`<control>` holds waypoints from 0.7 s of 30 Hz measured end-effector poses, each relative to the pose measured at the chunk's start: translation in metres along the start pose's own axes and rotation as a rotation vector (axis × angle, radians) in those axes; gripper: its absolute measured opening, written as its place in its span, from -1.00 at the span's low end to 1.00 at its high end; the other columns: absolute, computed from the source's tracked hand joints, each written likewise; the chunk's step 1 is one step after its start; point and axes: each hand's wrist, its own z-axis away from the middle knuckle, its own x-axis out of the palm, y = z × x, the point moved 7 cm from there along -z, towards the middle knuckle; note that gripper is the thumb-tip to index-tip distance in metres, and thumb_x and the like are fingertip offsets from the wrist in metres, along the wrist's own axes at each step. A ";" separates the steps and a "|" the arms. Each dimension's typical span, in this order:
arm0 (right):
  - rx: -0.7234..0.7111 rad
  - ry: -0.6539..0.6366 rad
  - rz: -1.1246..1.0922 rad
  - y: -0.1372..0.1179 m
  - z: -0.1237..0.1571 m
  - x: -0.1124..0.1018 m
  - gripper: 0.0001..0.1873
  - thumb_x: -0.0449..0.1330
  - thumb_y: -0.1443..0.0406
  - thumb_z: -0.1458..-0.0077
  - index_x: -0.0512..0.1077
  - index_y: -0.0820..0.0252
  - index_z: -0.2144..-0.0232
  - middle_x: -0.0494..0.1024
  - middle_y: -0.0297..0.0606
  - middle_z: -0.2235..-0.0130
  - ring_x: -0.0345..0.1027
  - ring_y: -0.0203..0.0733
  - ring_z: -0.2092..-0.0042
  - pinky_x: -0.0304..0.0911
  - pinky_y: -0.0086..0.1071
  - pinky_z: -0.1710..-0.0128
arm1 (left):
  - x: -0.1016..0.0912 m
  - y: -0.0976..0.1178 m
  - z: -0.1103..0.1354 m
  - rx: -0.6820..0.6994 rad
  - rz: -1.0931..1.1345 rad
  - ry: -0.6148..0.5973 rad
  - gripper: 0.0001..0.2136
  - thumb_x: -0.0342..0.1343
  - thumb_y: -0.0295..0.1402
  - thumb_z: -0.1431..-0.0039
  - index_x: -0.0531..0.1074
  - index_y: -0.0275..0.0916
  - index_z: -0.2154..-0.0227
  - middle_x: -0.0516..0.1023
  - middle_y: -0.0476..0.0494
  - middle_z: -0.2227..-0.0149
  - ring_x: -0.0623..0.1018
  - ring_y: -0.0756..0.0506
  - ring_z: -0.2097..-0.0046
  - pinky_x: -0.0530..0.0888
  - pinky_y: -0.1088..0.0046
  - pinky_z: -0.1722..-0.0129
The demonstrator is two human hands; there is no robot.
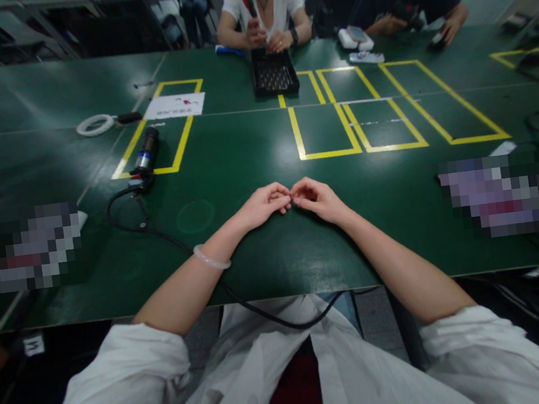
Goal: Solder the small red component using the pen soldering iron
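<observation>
On the green table [227, 138], the left hand [266, 204] and right hand [321, 201] pinch a tiny part [293, 196]; its handling seems unfinished.

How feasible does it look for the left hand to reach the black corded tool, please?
Probably yes: only tabletop and yellow tape show between the left hand and the tool, though that hand seems busy with a tiny item.

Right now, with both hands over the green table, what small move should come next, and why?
Probably ease the bare left hand slightly back, holding the bare right hand steady: their fingertips meet at a tiny dark-and-orange piece and mostly cover it, so its shape can't be checked.
</observation>
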 end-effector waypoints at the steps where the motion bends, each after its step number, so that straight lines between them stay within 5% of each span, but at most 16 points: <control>1: 0.002 -0.001 0.012 0.000 0.000 0.000 -0.72 0.28 0.10 -0.11 0.43 0.14 0.24 0.46 -0.35 0.37 0.26 -0.30 0.40 0.20 -0.39 0.38 | 0.000 0.000 0.000 0.001 0.009 -0.001 -0.71 0.21 -0.24 -0.16 0.38 -0.35 0.18 0.52 -0.12 0.35 0.51 0.01 0.35 0.43 0.44 0.26; 21: 0.000 0.041 0.100 0.006 -0.001 -0.004 -0.72 0.32 0.16 -0.05 0.45 0.18 0.22 0.47 -0.35 0.40 0.30 -0.31 0.40 0.22 -0.38 0.36 | -0.002 -0.001 -0.001 0.043 -0.029 0.003 -0.75 0.26 -0.36 -0.07 0.36 -0.31 0.23 0.45 -0.05 0.32 0.45 0.03 0.29 0.40 0.45 0.20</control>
